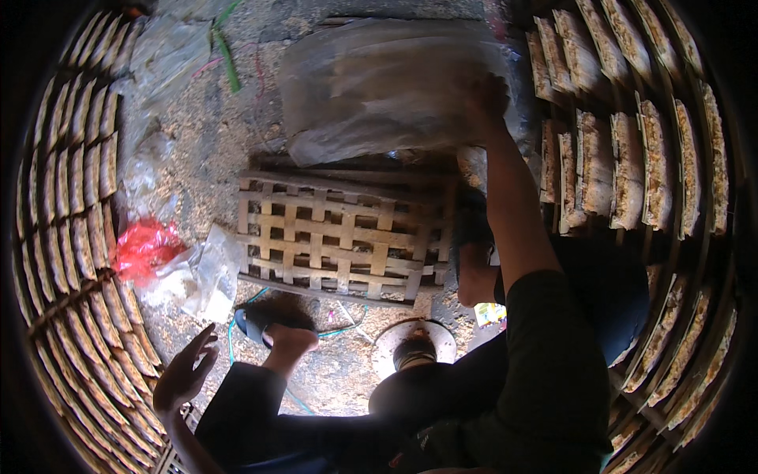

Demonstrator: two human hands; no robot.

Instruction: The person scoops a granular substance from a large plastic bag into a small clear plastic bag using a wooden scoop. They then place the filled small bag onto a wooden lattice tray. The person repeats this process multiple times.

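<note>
My right hand (489,98) is stretched out over the right part of a large translucent plastic sheet (367,89), in dim light. Its fingers touch or overlap the plastic, but whether they grip it is too dark to tell. Low on the left, my left hand (185,373) hovers beside my knee with the fingers apart and nothing in them. The nearest things to it are the slabs (133,379) on the left rack. Between my feet and the plastic sheet rests a lattice panel of woven bamboo strips (337,237), slightly tilted in view.
Racks of crusted slabs (628,172) stand close on my right, others on my left. Crumpled red plastic (148,249) and clear plastic bags (213,272) litter the crumb-strewn floor (195,154). A green strip (226,59) lies farther off. A round pedestal base (385,346) is below me.
</note>
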